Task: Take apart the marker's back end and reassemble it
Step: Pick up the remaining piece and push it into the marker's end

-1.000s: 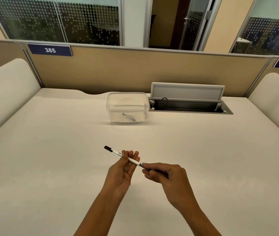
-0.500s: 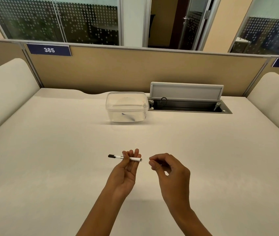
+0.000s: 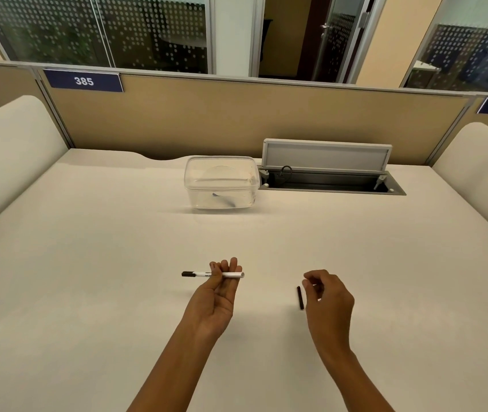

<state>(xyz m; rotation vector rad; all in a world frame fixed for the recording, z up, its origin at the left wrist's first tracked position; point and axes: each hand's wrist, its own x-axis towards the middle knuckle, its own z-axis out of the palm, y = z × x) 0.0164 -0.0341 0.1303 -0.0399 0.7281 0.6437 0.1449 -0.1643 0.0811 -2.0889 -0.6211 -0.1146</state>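
My left hand [image 3: 216, 298] holds a white marker [image 3: 232, 275] level across its fingertips, palm up. The marker's black cap points left and its open back end points right. A short dark piece [image 3: 300, 298] from the marker's back lies on the white table, well to the right of the marker. Just right of that piece hovers my right hand [image 3: 329, 301], fingers loosely curled and apart, with nothing in it.
A clear plastic container [image 3: 222, 182] with a small item inside stands at the back centre. To its right is an open cable tray [image 3: 326, 185] with its lid raised. A tan partition [image 3: 237, 120] closes the back, and padded panels flank both sides.
My right hand drew the dark piece out of the marker's back end, moved right and let it go onto the table. The left hand levelled the marker.
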